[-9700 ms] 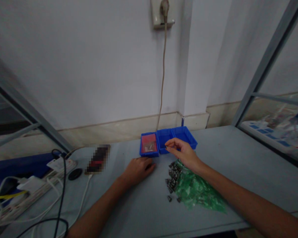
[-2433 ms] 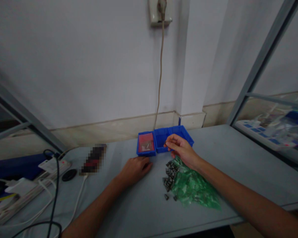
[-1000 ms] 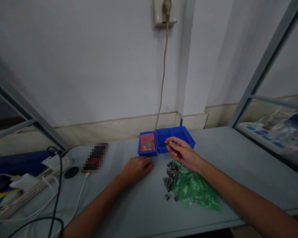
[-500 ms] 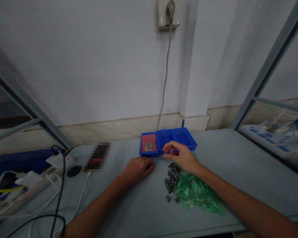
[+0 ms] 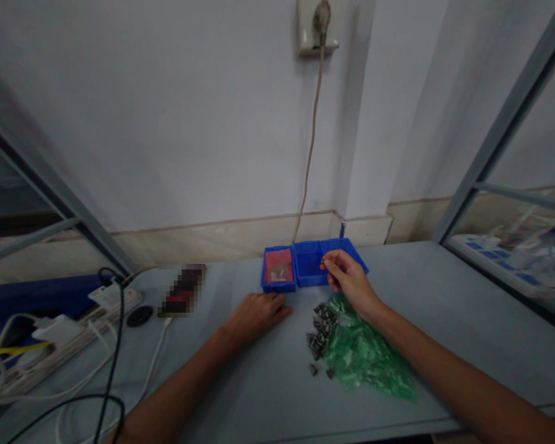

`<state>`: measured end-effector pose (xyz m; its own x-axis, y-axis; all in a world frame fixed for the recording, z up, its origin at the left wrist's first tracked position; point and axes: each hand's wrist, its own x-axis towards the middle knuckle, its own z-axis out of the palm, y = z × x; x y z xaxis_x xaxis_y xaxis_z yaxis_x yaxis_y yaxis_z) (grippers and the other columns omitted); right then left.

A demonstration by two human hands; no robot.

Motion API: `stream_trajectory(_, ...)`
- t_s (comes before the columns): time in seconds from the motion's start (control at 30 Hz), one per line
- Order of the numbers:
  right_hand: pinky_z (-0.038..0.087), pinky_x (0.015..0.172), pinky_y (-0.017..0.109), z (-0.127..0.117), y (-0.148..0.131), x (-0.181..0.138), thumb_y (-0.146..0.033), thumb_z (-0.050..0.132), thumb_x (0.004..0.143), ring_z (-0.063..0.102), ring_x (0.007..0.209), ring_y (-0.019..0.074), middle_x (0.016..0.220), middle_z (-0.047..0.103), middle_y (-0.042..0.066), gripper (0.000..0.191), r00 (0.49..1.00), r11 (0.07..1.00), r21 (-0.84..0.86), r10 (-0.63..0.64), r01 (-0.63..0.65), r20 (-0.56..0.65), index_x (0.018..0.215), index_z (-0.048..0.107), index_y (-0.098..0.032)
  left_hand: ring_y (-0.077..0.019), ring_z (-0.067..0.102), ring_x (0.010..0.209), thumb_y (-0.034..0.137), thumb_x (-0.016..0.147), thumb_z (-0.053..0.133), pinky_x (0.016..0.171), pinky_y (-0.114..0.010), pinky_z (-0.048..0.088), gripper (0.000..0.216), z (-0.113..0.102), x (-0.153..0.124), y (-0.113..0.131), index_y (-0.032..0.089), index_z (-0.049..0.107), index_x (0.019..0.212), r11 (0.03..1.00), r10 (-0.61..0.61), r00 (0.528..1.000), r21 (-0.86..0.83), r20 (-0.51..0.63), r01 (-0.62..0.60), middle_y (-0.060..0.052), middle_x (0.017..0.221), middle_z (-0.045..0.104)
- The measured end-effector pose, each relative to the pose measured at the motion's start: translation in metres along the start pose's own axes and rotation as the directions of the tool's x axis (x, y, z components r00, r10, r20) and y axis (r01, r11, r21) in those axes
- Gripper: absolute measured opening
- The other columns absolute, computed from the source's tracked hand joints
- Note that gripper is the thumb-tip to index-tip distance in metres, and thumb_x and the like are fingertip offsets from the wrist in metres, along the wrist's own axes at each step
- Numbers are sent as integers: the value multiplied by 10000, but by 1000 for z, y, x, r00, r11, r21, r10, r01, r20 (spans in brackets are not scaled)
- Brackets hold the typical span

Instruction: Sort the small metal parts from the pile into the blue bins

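Note:
My right hand (image 5: 349, 280) hovers over the right-hand blue bin (image 5: 351, 253), thumb and forefinger pinched on a tiny dark part (image 5: 322, 263). My left hand (image 5: 256, 313) rests palm down on the grey table (image 5: 444, 296), fingers loosely curled, just in front of the left blue bin (image 5: 278, 272), which holds a red sheet and a few small parts. The middle blue bin (image 5: 308, 268) sits between them. A pile of small dark metal parts (image 5: 320, 330) lies at the edge of a green plastic bag (image 5: 367, 354) under my right forearm.
A blurred-out dark object (image 5: 182, 298), a black round disc (image 5: 139, 316), a white power strip (image 5: 111, 297) and tangled cables (image 5: 65, 364) fill the left side. A cord (image 5: 311, 148) runs from the wall socket (image 5: 318, 31) to the bins. Metal frame posts (image 5: 504, 117) flank the table.
My right hand has moved from in front of the middle bin back and right, over the right-hand bin, still pinching. My left hand has stayed put.

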<state>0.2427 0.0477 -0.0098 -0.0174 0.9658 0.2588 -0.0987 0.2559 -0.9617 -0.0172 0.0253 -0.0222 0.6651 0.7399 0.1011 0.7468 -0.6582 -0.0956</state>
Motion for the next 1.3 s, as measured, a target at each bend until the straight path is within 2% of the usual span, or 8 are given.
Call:
stream_trajectory(0.13, 424, 460, 253, -7, 4, 2, -381, 623, 905, 554, 570, 139, 910, 641, 21, 187, 996, 962, -263, -88, 81, -18, 999, 607, -221, -224, 710, 812, 461, 1070, 427, 675, -288, 482, 319, -2, 0, 2, 211, 614, 1001, 1000, -5, 1000, -9, -5, 5, -45, 940, 735)
stream_trajectory(0.3, 486, 811, 350, -12, 4, -2, -169, 520, 944, 634, 886, 212, 1019, 652, 47, 153, 948, 675, -679, -302, 288, 102, 1052, 611, -227, -208, 707, 800, 436, 1071, 435, 665, -274, 475, 275, -5, 0, 3, 221, 590, 1000, 999, -5, 1000, -49, 0, 5, -26, 945, 731)
stream_trajectory(0.43, 465, 859, 348, -10, 0, -9, -103, 480, 957, 626, 969, 229, 1072, 617, 67, 213, 940, 507, -804, -285, 312, 186, 1086, 596, -227, -209, 708, 821, 425, 1072, 437, 674, -277, 479, 247, -4, -1, 3, 228, 580, 1034, 997, -9, 1000, -75, -14, 8, -24, 972, 733)
stream_trajectory(0.63, 467, 805, 323, -7, -2, -14, -157, 505, 993, 630, 940, 226, 1067, 598, 64, 148, 951, 365, -889, -238, 277, 199, 1064, 604, -239, -213, 713, 834, 393, 1075, 424, 692, -288, 493, 216, 0, 0, 2, 244, 577, 1107, 995, -13, 1000, -99, -23, 11, -25, 990, 733)
stream_trajectory(0.87, 468, 821, 319, -4, -3, -16, -215, 521, 1009, 621, 933, 215, 1094, 582, 71, 111, 937, 367, -870, -237, 330, 255, 1071, 612, -231, -206, 703, 847, 376, 1056, 442, 724, -287, 495, 198, -2, -3, 2, 248, 576, 1125, 993, -13, 997, -122, -72, 4, -38, 989, 736)
stream_trajectory(1.07, 429, 804, 309, 2, -10, -22, -338, 603, 994, 604, 912, 213, 915, 634, 32, 130, 842, 398, -752, -113, 525, 527, 952, 626, -217, -208, 703, 821, 387, 1057, 433, 696, -283, 489, 202, 0, -2, 4, 237, 567, 1079, 997, -50, 997, -68, -57, 46, -35, 968, 736)
stream_trajectory(1.2, 381, 692, 293, 0, -11, -24, -431, 713, 911, 604, 816, 208, 831, 652, 13, 244, 786, 399, -732, 43, 552, 616, 860, 623, -210, -206, 706, 833, 402, 1056, 443, 698, -279, 491, 202, 2, -1, 3, 242, 566, 1073, 996, -51, 997, -78, -58, 47, -26, 978, 736)
stream_trajectory(1.3, 380, 706, 292, -2, -9, -24, -352, 675, 946, 621, 831, 205, 866, 673, 21, 168, 756, 420, -706, 67, 571, 651, 879, 624, -206, -204, 707, 841, 399, 1058, 437, 710, -278, 497, 201, 0, -2, 3, 245, 562, 1092, 994, -44, 997, -99, -59, 38, -28, 990, 737)
